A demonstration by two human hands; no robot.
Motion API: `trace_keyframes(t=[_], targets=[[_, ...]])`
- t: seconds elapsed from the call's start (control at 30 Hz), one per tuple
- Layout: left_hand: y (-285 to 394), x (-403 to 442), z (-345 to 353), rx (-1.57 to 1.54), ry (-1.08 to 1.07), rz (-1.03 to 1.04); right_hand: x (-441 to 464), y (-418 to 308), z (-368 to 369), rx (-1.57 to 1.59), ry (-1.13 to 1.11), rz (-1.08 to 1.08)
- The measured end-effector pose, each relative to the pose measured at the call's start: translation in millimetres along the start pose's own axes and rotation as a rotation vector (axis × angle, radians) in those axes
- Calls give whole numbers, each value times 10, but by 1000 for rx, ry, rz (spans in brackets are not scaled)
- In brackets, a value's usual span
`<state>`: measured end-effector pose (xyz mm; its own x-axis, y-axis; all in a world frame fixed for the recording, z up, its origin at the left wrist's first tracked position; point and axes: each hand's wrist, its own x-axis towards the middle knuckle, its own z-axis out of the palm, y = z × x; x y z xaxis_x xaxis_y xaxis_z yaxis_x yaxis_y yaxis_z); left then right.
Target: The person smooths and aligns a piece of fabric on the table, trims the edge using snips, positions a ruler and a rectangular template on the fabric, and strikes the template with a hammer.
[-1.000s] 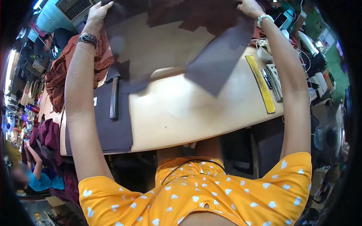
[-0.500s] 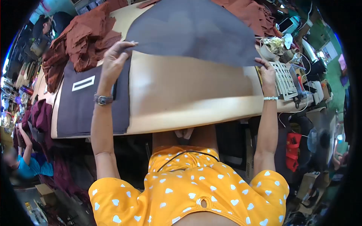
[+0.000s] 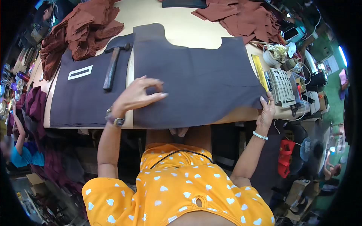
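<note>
Across the near middle of a pale tan tabletop (image 3: 178, 23) lies a dark grey cut cloth panel (image 3: 188, 75), with a broad curved notch in its far edge. Its near left part lies close to the tabletop's near edge, and its near right part curves up off the surface. The left hand (image 3: 141, 94) is above the panel's left part, thumb and forefinger curved with a narrow gap between them, gripping nothing; whether it touches the cloth I cannot tell. The right hand (image 3: 267, 109) holds the panel's right edge pinched between thumb and fingers, near the tabletop's near edge.

Toward the tabletop's near left corner is a flat dark grey fabric stack (image 3: 86, 101), bearing 1 white hollow rectangular frame (image 3: 80, 72) and 1 hammer with a worn dark handle (image 3: 111, 71). Beyond the stack sits a rumpled reddish-brown cloth heap (image 3: 88, 30); a flatter pile of reddish-brown cloth pieces (image 3: 245, 19) lies on the far right. Just beside the panel's right edge are 1 flat yellow strip (image 3: 259, 71) and 1 pale slotted plate (image 3: 283, 86).
</note>
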<state>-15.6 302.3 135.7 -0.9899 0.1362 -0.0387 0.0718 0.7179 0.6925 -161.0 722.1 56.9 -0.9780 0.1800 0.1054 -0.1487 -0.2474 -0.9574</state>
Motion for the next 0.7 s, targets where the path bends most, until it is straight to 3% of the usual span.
trace_keyframes(t=[0.1, 0.2, 0.3, 0.37, 0.47, 0.53, 0.57, 0.6, 0.63, 0.7], targets=[[128, 329, 463, -39, 167, 48, -89, -180, 473, 177, 21, 14], [-68, 647, 957, 415, 315, 133, -202, -265, 998, 254, -95, 20], [-110, 791, 901, 218, 318, 81, -462, -177, 1407, 79, -468, 111], [-125, 851, 684, -419, 259, -61, -686, -155, 1712, -118, -752, 115], [-11, 703, 402, -973, 443, -163, -846, 52, 1995, -232, -1129, -139], [-173, 636, 408, -822, 477, -140, -907, 114, 2090, -305, -1253, -280], [-234, 647, 381, -743, 499, -118, -921, 79, 2112, -415, -1219, -407], [-195, 585, 337, -846, 559, -222, -883, 41, 2126, -449, -1099, -488], [-208, 509, 353, -718, 672, -175, -835, -1, 2124, -480, -980, -563], [-268, 384, 326, -451, 889, -74, -683, 21, 2146, -750, -585, -709]])
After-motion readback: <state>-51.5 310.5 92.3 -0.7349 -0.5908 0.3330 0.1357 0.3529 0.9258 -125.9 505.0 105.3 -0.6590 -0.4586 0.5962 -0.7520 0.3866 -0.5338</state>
